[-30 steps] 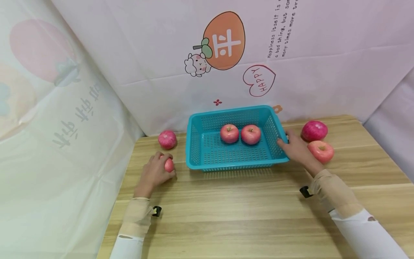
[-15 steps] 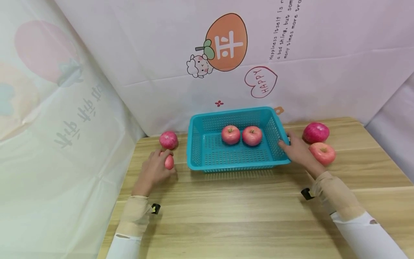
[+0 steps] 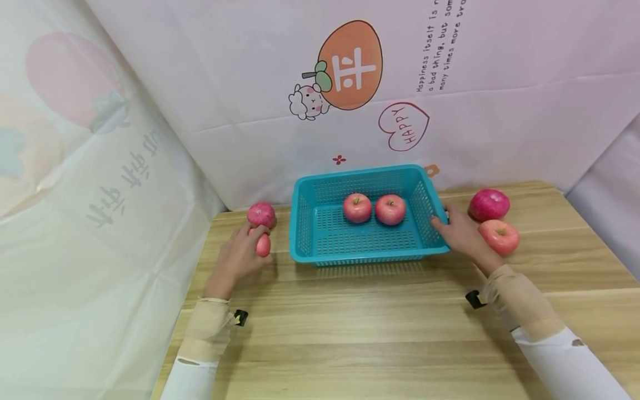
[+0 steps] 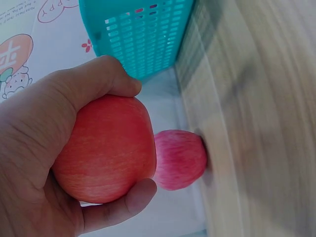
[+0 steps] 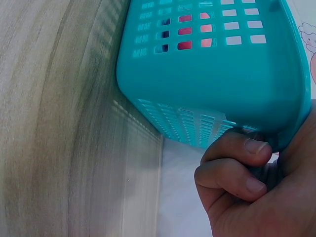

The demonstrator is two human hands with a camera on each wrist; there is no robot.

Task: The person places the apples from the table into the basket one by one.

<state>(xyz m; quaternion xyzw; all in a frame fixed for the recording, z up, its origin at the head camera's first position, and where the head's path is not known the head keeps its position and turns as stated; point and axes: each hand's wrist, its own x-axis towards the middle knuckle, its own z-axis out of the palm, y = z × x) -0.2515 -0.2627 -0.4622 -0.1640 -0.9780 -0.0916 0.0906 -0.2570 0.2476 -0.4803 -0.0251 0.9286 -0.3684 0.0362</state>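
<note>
My left hand grips a red apple, thumb on one side and fingers on the other in the left wrist view. Just beyond it, a darker pink-red fruit rests on the table near the back edge. At the right end of a turquoise perforated basket, my right hand holds the rim, its fingers curled under the edge in the right wrist view. Inside the basket, two apples sit side by side toward the back.
Right of my right hand, a deep pink fruit lies behind a paler apple. A printed cloth hangs behind the wooden table, and another sheet hangs along the left side.
My left hand, with the apple, has shifted slightly forward toward the darker fruit. My right hand keeps its hold on the basket, and the whole view has shifted a little.
</note>
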